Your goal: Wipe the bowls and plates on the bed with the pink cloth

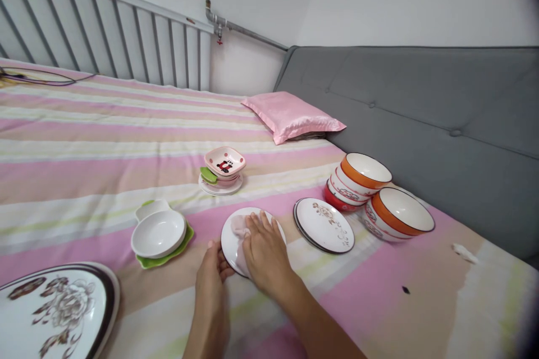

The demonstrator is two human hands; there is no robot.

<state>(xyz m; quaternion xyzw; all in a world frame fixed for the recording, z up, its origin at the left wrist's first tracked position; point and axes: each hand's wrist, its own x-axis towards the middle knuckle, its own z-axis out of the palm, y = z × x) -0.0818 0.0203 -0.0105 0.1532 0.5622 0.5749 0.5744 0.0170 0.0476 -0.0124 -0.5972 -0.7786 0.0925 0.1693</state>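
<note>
A small white plate (227,243) with a thin dark rim is held a little above the bed or on it; I cannot tell which. My left hand (214,275) grips its left edge, thumb at the rim and fingers underneath. Laid over the plate's face, my right hand (266,252) presses a pale pink cloth (241,227) against it. Part of the cloth is hidden under the fingers. Just right of the hands lies a short stack of flower-patterned plates (326,224). To the left, a white bowl (158,234) rests on a green leaf-edged dish (185,241).
Orange-rimmed bowls stand in two stacks, one taller (353,179) and one nearer (400,216). A pile of small dishes (224,162) sits farther back. Large flowered plates (63,311) lie at the lower left. Behind are a pink pillow (292,115), grey headboard (421,101) and radiator (126,33).
</note>
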